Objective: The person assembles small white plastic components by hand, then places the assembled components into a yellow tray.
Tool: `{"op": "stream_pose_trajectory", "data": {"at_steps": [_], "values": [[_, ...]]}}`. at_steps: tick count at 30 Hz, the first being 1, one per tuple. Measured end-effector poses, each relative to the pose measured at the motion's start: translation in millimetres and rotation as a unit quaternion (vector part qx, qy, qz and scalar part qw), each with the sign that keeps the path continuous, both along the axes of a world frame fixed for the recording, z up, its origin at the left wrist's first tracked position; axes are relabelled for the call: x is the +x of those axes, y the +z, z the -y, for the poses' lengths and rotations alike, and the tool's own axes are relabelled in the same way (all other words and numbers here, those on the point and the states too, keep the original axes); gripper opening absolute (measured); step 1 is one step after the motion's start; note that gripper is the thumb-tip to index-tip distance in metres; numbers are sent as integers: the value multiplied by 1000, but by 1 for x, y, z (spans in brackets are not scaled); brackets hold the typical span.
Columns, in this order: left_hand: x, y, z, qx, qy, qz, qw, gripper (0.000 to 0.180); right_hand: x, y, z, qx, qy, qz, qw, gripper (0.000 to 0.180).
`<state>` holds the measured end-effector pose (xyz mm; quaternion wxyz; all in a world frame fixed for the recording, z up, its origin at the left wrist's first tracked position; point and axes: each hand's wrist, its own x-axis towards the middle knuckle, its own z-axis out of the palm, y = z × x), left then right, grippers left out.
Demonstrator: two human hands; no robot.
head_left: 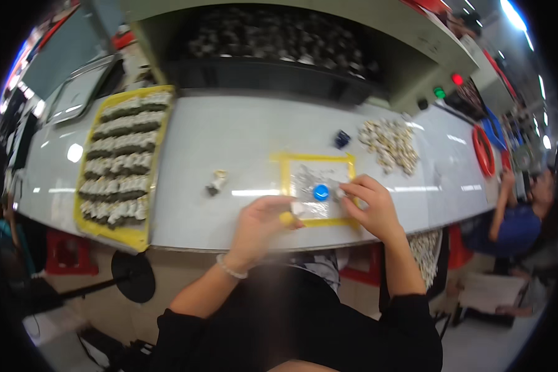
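Observation:
A yellow-framed work pad (286, 162) lies on the grey table in front of me, with a blue round piece (320, 192) on its silvery middle. My right hand (372, 208) rests on the pad's right side and pinches a small pale part (340, 193) next to the blue piece. My left hand (260, 224) is curled at the pad's lower left corner, fingers closed around a small yellow object (286, 217). A bead bracelet sits on my left wrist.
A yellow tray (125, 234) with rows of dark-and-white parts lies at the left. A heap of small pale parts (390, 144) sits at the right, a dark blue piece (341, 138) near it. One loose part (217, 182) lies mid-table. Another person (518, 217) sits at the right.

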<state>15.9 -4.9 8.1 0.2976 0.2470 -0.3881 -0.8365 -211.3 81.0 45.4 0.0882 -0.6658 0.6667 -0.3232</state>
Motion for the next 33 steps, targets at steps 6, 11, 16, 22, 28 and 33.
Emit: {"op": "stream_pose_trajectory", "data": {"at_steps": [6,11,16,22,28,33], "values": [[-12,-7,3,7,0,-51,999,27,6,11,10,23,5,-64,998,23],[-11,-9,-2,4,-7,-59,998,27,7,5,12,16,35,-84,996,22],[-10,-8,-3,10,-11,-59,998,27,11,4,16,24,58,-113,992,21],[-10,-7,-1,0,-12,-60,998,26,11,7,16,24,42,-69,996,23],[-9,-7,-1,0,-13,-55,998,26,14,6,13,44,15,10,999,23],[-10,-7,-2,8,-16,-45,999,25,19,8,6,29,37,185,982,24]]}}
